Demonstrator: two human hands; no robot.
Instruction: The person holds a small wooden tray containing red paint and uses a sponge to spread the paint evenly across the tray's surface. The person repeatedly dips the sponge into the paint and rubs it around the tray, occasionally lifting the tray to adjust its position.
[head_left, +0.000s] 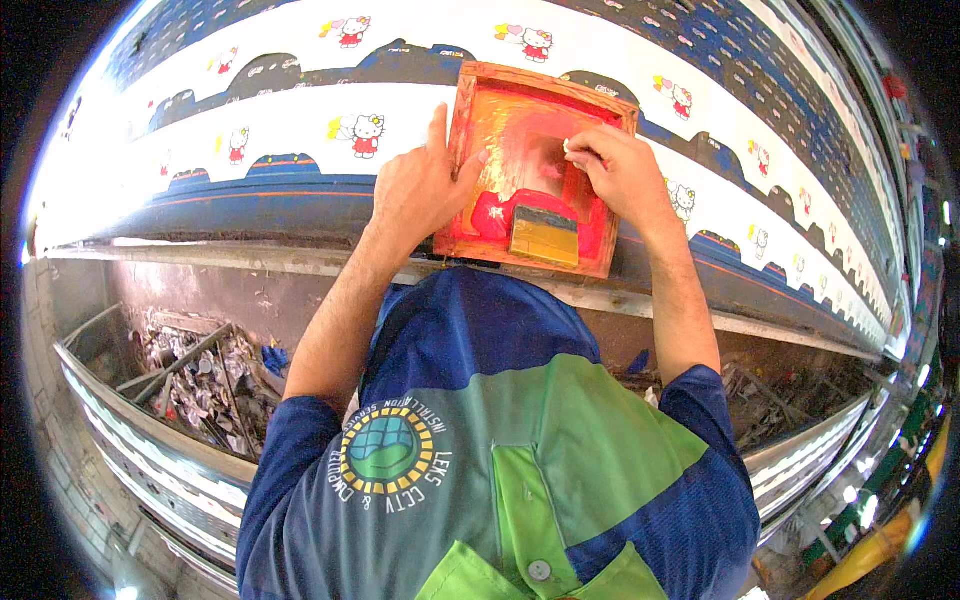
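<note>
A wooden screen-printing frame (462, 112) lies tilted slightly on the printed sheet, its mesh (504, 120) smeared with red and orange ink. My left hand (420, 184) rests at its left rail, thumb over the inner edge and index finger stretched along the outside. My right hand (619, 169) is over the right part of the mesh, with a small white wad (568, 146) pinched between thumb and fingertips. Below it, a squeegee (544, 236) with a yellowish face and dark upper edge leans inside the frame's near end, beside a thick pool of red ink (491, 214).
Long white sheets (420, 105) printed with cartoon cats and dark blue shapes cover the table. Its near ledge (300, 262) runs before my body. Behind and left, a trough (247, 450) holds crumpled scrap (202, 367) and bars. Another printed table (172, 517) stands beyond it.
</note>
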